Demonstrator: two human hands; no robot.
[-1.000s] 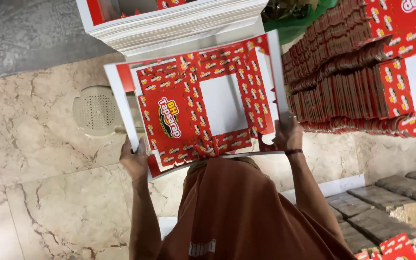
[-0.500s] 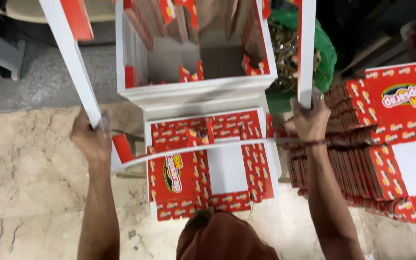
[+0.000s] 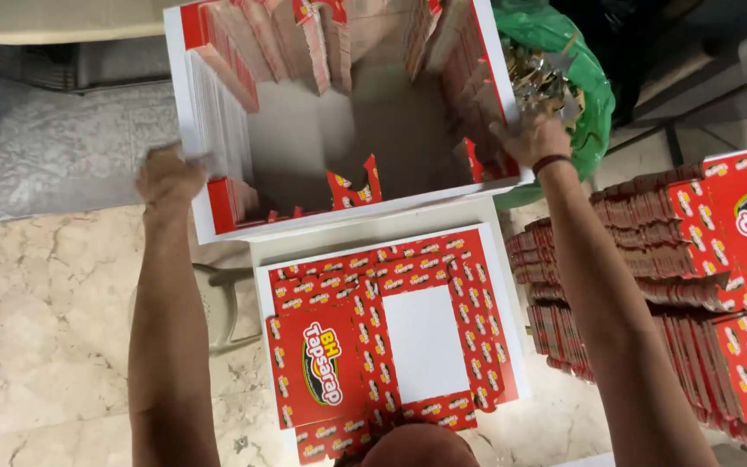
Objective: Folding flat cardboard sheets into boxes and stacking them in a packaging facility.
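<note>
Left hand (image 3: 169,177) is gripping the left wall of a large white-and-red folded cardboard box (image 3: 304,143), fingers curled tight over its outer edge, box wall pinched under them. Right hand (image 3: 533,138) is pressing on the box's right wall near the lower right corner, fingers bent around the edge and closed on the cardboard; a dark red band is sitting on that wrist. The box is being held up between both hands, open side facing the camera, its white inner floor and red printed flaps showing between the two sets of fingers. Just below the fingers, a flat red printed carton blank with a white rectangular panel (image 3: 395,337) is lying on top of a white stack of similar blanks, not touching either hand. Just beyond the right fingers, a green plastic bag (image 3: 585,86) holding shiny scraps is sitting partly behind the box's right wall; whether the fingertips are touching it cannot be told. Below and outward from the right forearm, a long pile of folded red printed cartons (image 3: 650,259) is resting on the beige marble floor (image 3: 45,329). Under the left forearm, a pale round drain cover (image 3: 218,303) is peeking out beside the white stack. Grey stone floor is lying beyond the left fingers.
</note>
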